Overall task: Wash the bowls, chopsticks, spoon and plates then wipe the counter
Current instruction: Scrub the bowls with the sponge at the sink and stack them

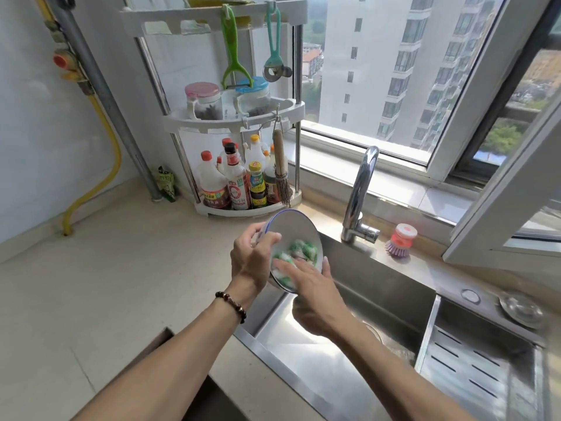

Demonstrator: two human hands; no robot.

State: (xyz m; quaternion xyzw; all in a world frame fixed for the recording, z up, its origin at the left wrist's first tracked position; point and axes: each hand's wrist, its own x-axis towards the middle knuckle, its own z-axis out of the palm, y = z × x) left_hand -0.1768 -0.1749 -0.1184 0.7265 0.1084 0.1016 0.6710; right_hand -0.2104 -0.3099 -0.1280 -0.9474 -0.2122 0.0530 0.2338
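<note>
Tilted, blue-rimmed white bowl point(291, 229).

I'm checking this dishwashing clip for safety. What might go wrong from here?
The blue-rimmed white bowl, tilted over the steel sink's left edge, is gripped at its rim by the left hand alone; if soapy, it may slip and chip. The right hand scrubbing with the green-and-white scrubber pushes against that grip.

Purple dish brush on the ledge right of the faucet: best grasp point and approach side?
Grip the red-pink dispenser top of the dish brush, coming from above and the sink side. It leans bristles-down on the ledge, top uppermost and clear; the window frame crowds the back and right.
</note>
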